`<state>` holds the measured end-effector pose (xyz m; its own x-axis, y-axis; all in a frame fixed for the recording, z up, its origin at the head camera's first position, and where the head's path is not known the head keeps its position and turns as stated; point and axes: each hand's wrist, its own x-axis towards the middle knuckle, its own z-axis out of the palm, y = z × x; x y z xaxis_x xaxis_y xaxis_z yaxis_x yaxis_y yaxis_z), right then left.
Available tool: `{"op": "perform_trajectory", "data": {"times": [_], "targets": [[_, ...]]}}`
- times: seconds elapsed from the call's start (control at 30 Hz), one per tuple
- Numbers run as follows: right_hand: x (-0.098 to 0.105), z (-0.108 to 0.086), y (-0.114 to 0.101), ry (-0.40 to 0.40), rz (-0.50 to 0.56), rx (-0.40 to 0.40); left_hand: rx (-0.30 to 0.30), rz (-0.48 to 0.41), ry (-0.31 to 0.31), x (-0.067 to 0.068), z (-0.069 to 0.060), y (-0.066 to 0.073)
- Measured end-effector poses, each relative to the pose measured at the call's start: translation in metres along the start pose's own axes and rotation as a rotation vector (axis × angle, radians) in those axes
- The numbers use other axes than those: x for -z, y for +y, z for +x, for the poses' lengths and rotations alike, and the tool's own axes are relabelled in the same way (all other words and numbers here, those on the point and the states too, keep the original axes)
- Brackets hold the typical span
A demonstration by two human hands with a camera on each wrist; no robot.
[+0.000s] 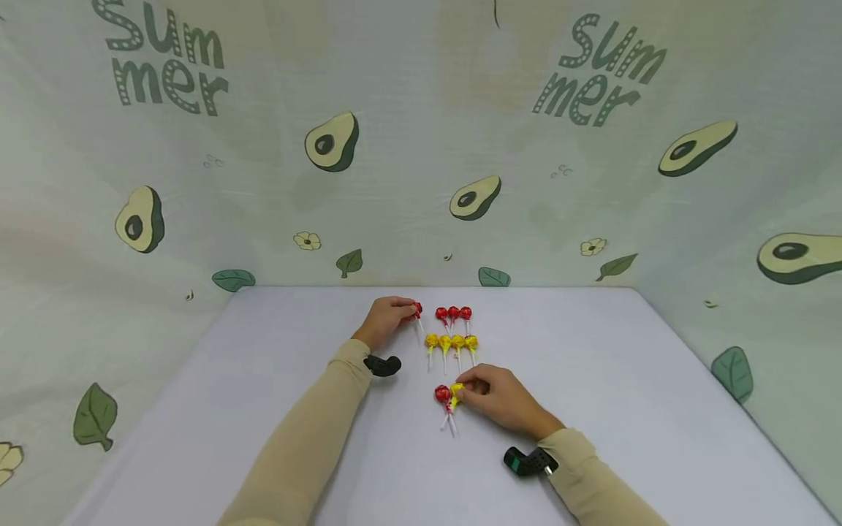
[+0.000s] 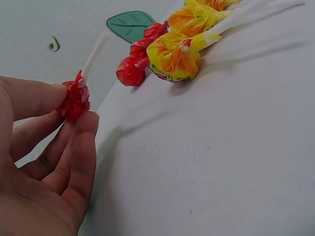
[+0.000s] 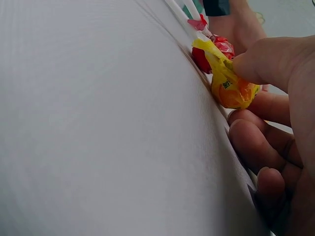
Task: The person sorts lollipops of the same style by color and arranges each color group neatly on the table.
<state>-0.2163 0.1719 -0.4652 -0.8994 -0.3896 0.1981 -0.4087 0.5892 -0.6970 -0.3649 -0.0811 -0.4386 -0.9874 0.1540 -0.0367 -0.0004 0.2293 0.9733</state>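
Between thumb and fingertips, my left hand (image 1: 384, 321) pinches a red-wrapped lollipop (image 2: 75, 101) by its candy head, left of a row of three red lollipops (image 1: 454, 312); its white stick points up in the left wrist view. Closer to me, my right hand (image 1: 503, 400) holds a yellow lollipop (image 3: 230, 87) by the head, with the thumb on its wrapper. Right beside it lies another red lollipop (image 1: 443, 394), partly hidden in the right wrist view, and the two sticks cross. Several yellow lollipops (image 1: 444, 342) form a row between the hands.
A white cloth covers the table (image 1: 592, 365). Behind it and at the sides hangs a pale curtain (image 1: 408, 241) printed with avocados and leaves. Each wrist wears a black device, one on the left (image 1: 383, 365) and one on the right (image 1: 526, 462).
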Motion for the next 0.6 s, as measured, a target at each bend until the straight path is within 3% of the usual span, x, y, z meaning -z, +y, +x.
{"op": "perform_trajectory", "data": {"times": [0.37,0.6], "targets": [[-0.002,0.0,-0.002,-0.005,0.003,-0.011,-0.019,0.154,-0.05,-0.006,0.015,0.001],[-0.001,0.002,-0.002,0.004,-0.008,-0.011,-0.027,0.126,-0.036,-0.007,0.018,0.0]]}}
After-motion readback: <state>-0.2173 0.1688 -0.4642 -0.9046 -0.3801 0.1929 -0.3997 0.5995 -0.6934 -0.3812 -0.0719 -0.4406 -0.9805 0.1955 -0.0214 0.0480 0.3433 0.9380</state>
